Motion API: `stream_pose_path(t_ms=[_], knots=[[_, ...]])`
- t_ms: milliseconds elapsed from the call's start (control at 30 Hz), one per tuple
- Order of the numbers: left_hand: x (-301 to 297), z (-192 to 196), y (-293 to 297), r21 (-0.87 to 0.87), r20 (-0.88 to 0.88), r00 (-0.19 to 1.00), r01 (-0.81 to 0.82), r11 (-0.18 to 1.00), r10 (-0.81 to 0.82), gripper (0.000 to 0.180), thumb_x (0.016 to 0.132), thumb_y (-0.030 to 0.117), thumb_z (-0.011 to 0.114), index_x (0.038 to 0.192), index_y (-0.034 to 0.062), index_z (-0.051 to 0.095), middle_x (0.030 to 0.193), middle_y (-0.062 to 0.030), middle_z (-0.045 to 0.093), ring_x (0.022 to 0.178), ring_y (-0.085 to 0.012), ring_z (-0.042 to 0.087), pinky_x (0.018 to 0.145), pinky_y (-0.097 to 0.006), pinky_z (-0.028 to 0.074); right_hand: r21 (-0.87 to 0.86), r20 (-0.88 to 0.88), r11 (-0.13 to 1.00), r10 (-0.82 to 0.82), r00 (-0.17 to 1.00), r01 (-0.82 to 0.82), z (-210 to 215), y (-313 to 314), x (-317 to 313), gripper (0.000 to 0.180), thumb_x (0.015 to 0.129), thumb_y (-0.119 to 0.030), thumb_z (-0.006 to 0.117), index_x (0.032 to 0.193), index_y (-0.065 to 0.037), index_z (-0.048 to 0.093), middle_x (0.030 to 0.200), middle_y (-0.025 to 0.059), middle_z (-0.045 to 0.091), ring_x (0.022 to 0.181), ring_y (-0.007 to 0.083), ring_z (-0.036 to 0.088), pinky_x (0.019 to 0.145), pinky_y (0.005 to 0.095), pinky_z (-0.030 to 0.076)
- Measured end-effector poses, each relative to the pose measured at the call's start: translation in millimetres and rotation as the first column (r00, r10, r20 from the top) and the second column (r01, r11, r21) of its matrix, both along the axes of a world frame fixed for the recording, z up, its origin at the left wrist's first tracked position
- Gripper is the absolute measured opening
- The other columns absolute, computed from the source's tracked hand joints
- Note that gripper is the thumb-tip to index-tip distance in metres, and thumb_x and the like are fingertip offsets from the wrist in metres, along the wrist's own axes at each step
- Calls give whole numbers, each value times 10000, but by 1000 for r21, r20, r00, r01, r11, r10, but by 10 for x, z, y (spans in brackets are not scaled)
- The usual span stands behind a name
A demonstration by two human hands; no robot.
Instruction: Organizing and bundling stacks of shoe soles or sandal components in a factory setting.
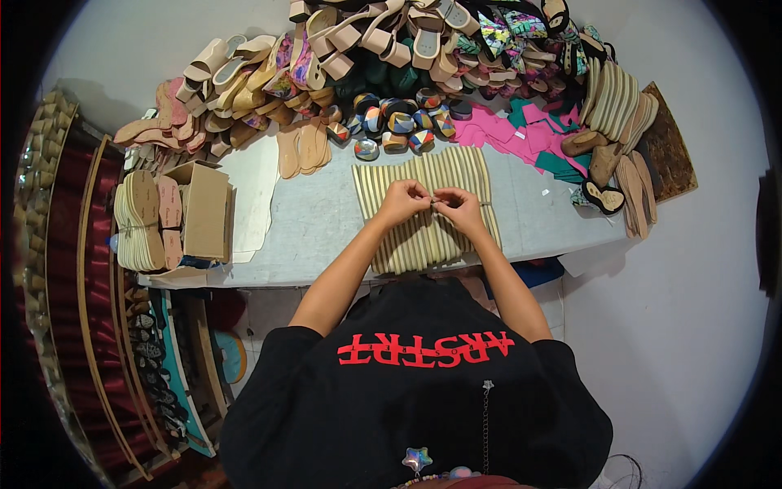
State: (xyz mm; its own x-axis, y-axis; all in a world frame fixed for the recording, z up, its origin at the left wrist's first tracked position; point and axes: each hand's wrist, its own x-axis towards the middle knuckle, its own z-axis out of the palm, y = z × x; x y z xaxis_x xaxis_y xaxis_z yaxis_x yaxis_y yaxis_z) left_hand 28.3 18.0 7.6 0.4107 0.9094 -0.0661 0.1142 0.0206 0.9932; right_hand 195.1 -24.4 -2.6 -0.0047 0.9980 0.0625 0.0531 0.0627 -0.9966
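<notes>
A wide row of cream-edged shoe insoles (423,244), packed side by side on edge, lies on the table in front of me. A thin dark cord (486,203) crosses the row and shows near its right end. Over the middle of the row, my left hand (405,202) pinches the cord, fingertips closed. My right hand (462,213) is closed in a pinch just beside it, the fingertips of both hands nearly meeting. The fingers mostly hide the bit of cord between them.
Heeled sandals (383,41) pile up along the back. Colourful patterned shoe pieces (399,122) and pink fabric pieces (521,138) lie beyond the insoles. A cardboard box (208,213) and bundled insoles (138,220) stand left; a brown board (669,143) leans right. Shelves (102,285) flank the left side.
</notes>
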Motion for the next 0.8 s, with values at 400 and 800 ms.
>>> stream_pose_path(t_ms=[400,800], knots=[[-5,-62,12,-36,94,995,37,999,-33,66,701,12,634,723,-23,583,692,-53,600,610,-74,554,548,-206,453,44,173,998,-44,984,36,-43,2,19,133,710,-41,649,834,6,640,766,77,636,693,129,585,635,250,462],[-35,38,13,-19,51,996,75,997,-74,67,685,16,641,728,-19,604,686,-39,605,599,-59,539,542,-196,445,-8,239,1000,22,971,-21,-56,104,17,144,786,-113,585,868,0,617,700,64,605,642,118,534,610,261,436]])
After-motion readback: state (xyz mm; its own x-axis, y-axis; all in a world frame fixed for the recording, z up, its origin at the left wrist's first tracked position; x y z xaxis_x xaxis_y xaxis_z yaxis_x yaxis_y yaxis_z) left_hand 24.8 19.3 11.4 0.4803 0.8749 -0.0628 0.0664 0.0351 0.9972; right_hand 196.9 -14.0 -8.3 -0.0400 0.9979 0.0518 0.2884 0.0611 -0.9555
